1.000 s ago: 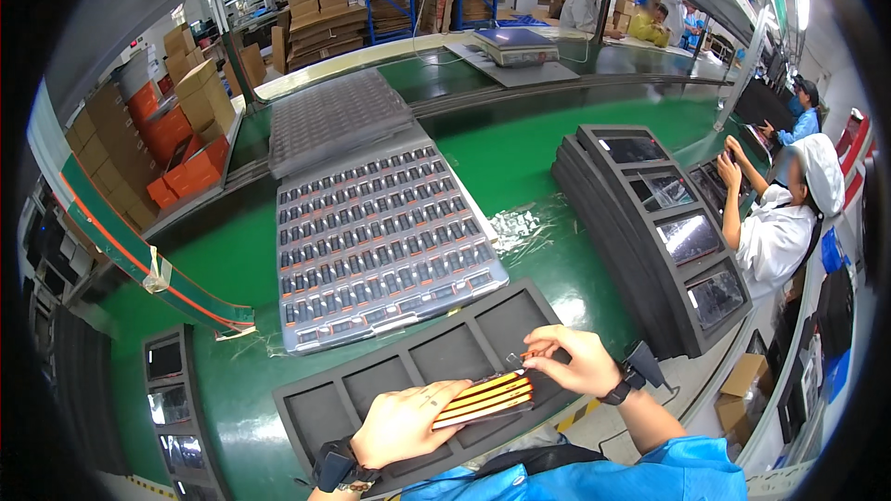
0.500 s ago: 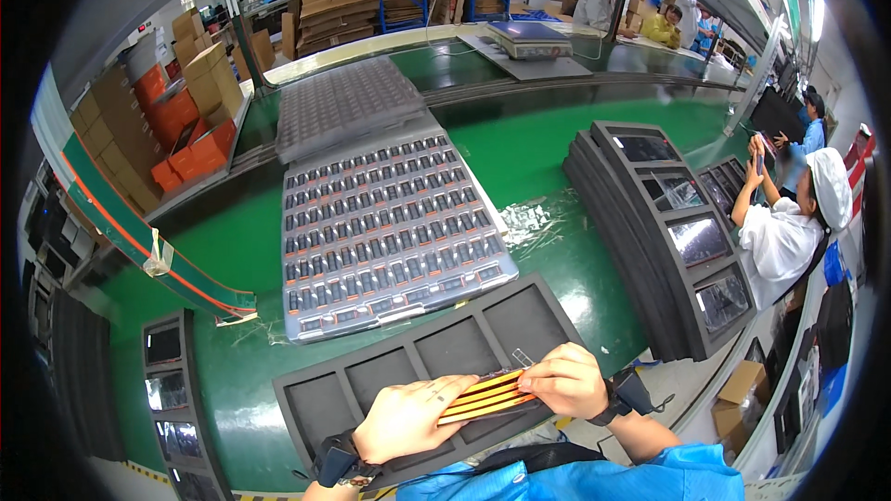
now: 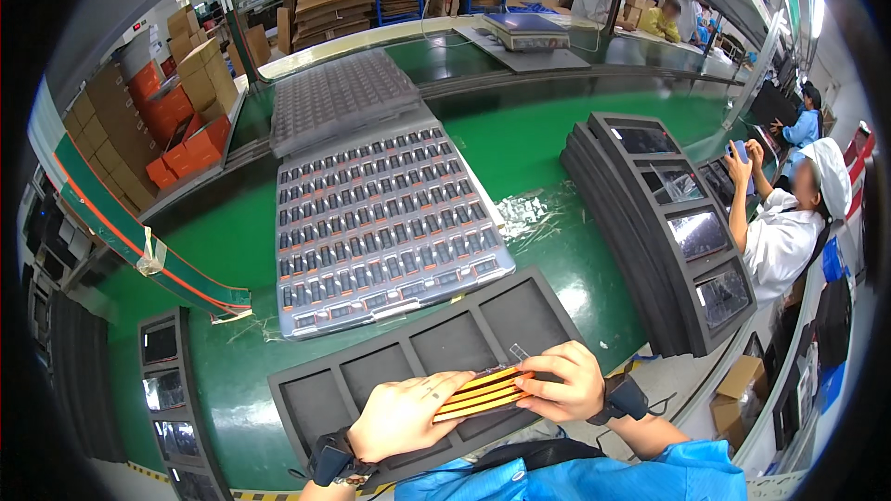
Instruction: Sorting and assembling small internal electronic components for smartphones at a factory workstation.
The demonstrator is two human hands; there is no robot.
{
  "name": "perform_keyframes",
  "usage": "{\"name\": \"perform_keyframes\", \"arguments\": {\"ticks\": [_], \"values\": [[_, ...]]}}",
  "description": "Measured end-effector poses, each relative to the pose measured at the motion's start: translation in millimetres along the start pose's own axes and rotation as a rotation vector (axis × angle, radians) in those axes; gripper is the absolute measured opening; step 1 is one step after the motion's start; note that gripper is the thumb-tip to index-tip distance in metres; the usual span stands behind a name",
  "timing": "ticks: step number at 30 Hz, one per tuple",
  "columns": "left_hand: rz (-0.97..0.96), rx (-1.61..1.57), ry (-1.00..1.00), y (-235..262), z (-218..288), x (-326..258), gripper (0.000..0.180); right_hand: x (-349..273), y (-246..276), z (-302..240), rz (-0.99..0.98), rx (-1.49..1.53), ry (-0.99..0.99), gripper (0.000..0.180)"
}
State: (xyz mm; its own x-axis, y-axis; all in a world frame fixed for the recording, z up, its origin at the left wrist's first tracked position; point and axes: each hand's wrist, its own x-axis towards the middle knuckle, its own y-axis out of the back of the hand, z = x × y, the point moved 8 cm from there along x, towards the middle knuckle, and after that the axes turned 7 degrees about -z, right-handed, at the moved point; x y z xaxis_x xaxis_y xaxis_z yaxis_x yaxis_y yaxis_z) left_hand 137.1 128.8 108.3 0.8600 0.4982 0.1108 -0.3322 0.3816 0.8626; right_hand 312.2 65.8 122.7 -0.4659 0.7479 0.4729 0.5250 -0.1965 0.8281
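Head view: both hands hold a small stack of thin orange-and-black strips over a dark foam tray.

Left hand [image 3: 406, 415] and right hand [image 3: 562, 382] close on the strips [image 3: 483, 391]; the tray [image 3: 371, 366] on the green counter [image 3: 232, 250] shows its visible compartments empty, so filling seems not yet begun.

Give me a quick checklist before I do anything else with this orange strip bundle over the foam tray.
1. Left hand on the orange strip bundle: ok.
2. Right hand gripping the bundle's other end: ok.
3. Strips stacked evenly: cannot tell, fingers cover both ends.
4. Dark foam tray in front with pockets showing nothing in them: ok.
5. Grey parts tray apart from the hands: ok.
6. Seated co-worker out of the way: ok.
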Motion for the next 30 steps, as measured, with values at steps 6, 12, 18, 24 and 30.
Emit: {"name": "perform_keyframes", "arguments": {"ticks": [6, 12, 18, 24, 30], "values": [[-0.028, -0.008, 0.013, 0, -1, 3, 0.052, -7, -4, 0, -0.012, -0.103, -0.055, 0.029], [-0.036, 0.015, 0.007, 0, -2, 3, 0.053, -10, 25, 53, 0.057, 0.138, -0.306, 0.029], [-0.047, 0.026, -0.013, -3, 2, 3, 0.055, -7, -33, 72, -0.439, 0.054, -0.045, 0.033], [-0.062, 0.014, 0.005, -2, 2, 5, 0.056, -3, -50, 71, -0.591, -0.034, -0.032, 0.027], [-0.065, 0.026, 0.011, -1, 1, 2, 0.056, 3, -30, 65, -0.524, -0.264, 0.058, 0.026]]}}
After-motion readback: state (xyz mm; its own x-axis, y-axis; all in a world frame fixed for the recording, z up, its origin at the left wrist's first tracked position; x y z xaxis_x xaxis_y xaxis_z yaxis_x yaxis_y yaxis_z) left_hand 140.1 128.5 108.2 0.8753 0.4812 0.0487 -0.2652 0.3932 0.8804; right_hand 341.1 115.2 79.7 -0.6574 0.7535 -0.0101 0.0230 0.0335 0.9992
